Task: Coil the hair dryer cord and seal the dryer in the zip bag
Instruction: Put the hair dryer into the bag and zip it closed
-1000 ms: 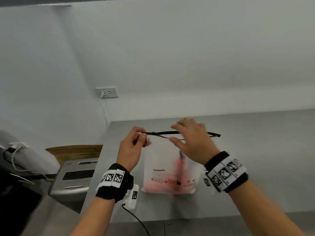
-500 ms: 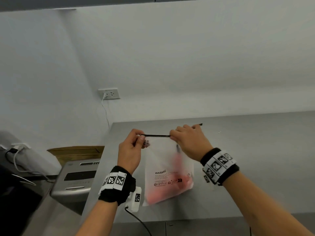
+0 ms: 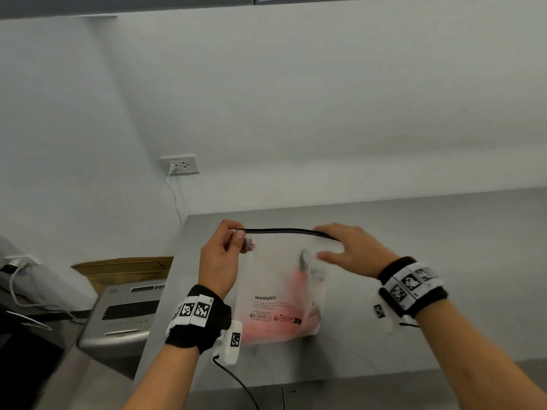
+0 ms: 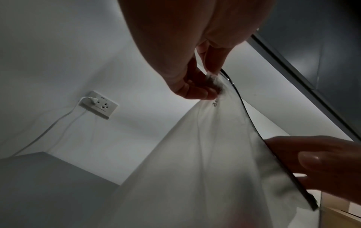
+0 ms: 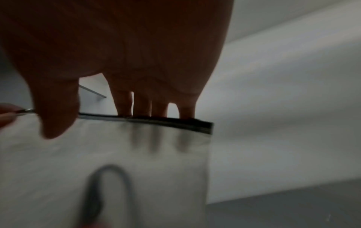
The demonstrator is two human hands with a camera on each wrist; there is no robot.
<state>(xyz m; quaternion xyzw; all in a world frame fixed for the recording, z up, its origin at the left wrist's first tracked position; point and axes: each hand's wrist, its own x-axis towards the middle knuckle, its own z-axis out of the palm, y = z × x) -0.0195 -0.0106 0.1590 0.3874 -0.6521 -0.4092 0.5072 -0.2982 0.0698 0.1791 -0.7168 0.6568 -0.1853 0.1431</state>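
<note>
Left hand (image 3: 219,258) pinches zip bag (image 3: 275,276), right hand (image 3: 355,253) outstretched

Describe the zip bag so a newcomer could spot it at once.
Find the grey steel counter along the white wall. Over its left part, the left hand pinches the top corner of a frosted zip bag, the right hand at its top edge. Only it has a black zip strip, WARNING print and a pink hair dryer inside.

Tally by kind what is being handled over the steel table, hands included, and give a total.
Hands: 2, left hand and right hand
Zip bag: 1
Hair dryer, pink, inside the bag: 1
Total: 4
</note>
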